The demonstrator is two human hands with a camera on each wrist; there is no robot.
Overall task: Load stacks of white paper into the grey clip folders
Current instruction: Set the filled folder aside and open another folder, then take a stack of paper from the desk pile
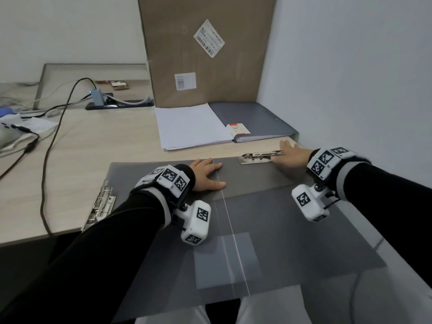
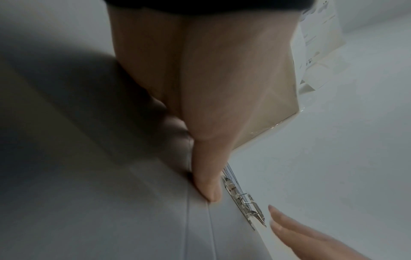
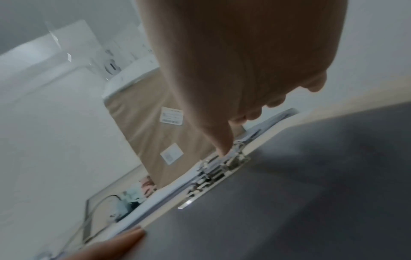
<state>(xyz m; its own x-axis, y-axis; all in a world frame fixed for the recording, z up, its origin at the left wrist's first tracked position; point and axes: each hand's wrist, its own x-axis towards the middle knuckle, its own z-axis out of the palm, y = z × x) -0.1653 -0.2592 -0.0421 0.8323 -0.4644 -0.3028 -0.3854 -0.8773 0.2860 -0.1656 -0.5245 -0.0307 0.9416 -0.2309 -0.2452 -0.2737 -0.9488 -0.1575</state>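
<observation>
An open grey clip folder [image 1: 268, 206] lies across the table's front edge and my lap. My left hand [image 1: 208, 174] rests flat on it beside the spine crease, thumb [image 2: 206, 176] pressing the cover. My right hand [image 1: 289, 152] is open, with its thumb [image 3: 222, 146] touching the right end of the metal clip [image 1: 259, 156] on the folder's far edge. A second metal clip [image 1: 100, 204] sits at the folder's left edge. Behind the folder lies a stack of white paper [image 1: 191, 126], with closed grey folders [image 1: 257, 118] to its right.
A tall cardboard box [image 1: 205, 50] stands against the wall behind the paper. Black cables [image 1: 53, 141] and a power strip [image 1: 119, 104] occupy the left of the wooden table [image 1: 105, 141]. A white wall [image 1: 350, 78] closes in on the right.
</observation>
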